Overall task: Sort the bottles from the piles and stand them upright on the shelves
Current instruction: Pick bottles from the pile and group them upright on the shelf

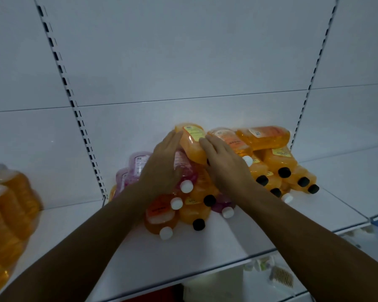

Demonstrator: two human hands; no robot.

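— The fingers, how are they?
— I see both straight: left hand (162, 164) and right hand (225, 164) press the top orange bottle (191, 142) between them.
— Where is it?
— It lies tilted on the pile (205, 192), on the white shelf (205, 247).

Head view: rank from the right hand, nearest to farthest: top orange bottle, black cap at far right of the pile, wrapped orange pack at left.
1. Top orange bottle: touching the right hand.
2. Far-right black cap: right end of the pile.
3. Wrapped orange pack: far left on the shelf.
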